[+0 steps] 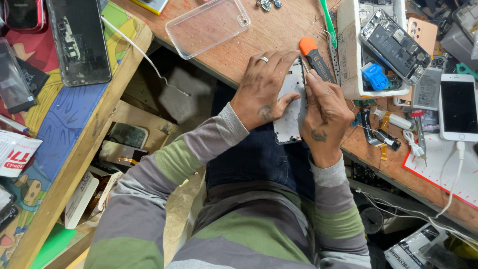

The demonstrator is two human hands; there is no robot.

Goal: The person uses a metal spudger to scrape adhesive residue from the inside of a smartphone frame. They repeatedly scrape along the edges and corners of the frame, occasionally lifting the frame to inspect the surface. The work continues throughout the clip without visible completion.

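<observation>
My left hand (263,87), with a ring on one finger, presses down on a white phone frame (291,107) that lies at the near edge of the wooden bench (269,35). My right hand (323,117) grips a small screwdriver with a black and orange handle (315,59). Its tip points down at the top of the white frame, between the two hands. Much of the frame is hidden under my fingers.
A clear phone case (206,24) lies at the back. To the right are an opened phone (396,46) on a white box (348,55), a blue plastic part (374,77), a white phone (458,107) with cable, tweezers and small parts. A black phone back (79,40) rests on the left shelf.
</observation>
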